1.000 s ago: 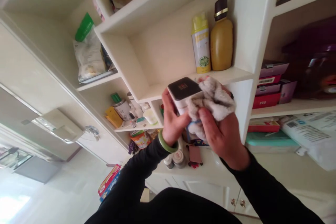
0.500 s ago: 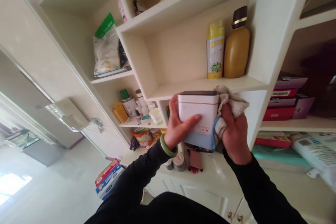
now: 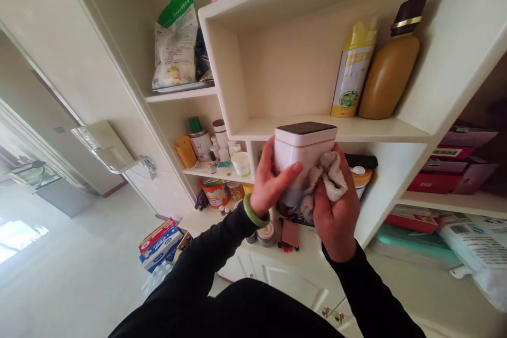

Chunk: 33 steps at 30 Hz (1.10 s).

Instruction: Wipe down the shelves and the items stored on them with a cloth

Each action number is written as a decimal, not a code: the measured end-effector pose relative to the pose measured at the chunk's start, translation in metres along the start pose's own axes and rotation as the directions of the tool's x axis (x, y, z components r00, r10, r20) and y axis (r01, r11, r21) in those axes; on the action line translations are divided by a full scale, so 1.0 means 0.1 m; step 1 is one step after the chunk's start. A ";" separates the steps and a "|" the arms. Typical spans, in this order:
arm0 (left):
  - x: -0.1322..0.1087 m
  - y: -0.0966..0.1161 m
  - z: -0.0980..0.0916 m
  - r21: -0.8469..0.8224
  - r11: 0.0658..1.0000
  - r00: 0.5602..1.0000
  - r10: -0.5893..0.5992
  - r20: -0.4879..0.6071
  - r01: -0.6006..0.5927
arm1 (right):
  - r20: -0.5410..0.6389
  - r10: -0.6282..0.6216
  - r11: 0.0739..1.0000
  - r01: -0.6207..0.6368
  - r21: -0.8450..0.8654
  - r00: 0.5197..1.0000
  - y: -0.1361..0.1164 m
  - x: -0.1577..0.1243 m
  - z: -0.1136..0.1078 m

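Note:
My left hand [image 3: 269,182] grips a white square tin [image 3: 301,154] with a dark lid, fingers wrapped round its left side and front. My right hand [image 3: 336,208] presses a crumpled grey-white cloth [image 3: 328,179] against the tin's lower right side. The tin is upright just in front of the white shelf [image 3: 309,128], its lid about level with the shelf board. On that shelf, at the right, stand a yellow spray can [image 3: 352,71] and an amber bottle [image 3: 390,71] with a dark cap.
A white and green bag [image 3: 176,42] lies on the upper left shelf. Small jars and cups [image 3: 216,150] crowd the lower shelf. Red and purple boxes [image 3: 447,166] are stacked at right. Colourful boxes [image 3: 160,245] sit on the floor.
The tin has risen slightly toward the shelf edge. The cloth slid from the tin's right side to its lower front, and the view tilted up and left.

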<state>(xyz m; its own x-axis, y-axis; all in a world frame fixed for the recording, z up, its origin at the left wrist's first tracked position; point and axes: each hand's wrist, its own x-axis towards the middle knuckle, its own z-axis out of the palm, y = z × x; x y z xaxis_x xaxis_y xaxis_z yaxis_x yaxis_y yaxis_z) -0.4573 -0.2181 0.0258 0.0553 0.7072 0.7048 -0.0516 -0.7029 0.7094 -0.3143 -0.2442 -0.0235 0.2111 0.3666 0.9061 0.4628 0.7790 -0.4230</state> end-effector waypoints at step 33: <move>-0.49 -0.40 -0.06 -0.091 0.993 0.994 -0.083 -0.072 0.076 | 0.030 -0.116 0.992 0.117 -0.045 0.993 0.07 -0.04 0.21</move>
<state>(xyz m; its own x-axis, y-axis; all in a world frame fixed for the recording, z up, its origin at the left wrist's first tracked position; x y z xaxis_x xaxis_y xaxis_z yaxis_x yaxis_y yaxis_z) -0.4635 -0.2241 -0.0371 -0.0128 0.7669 0.6417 -0.1375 -0.6370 0.7585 -0.3296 -0.2297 -0.0301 0.1305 0.2889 0.9484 0.5226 0.7929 -0.3135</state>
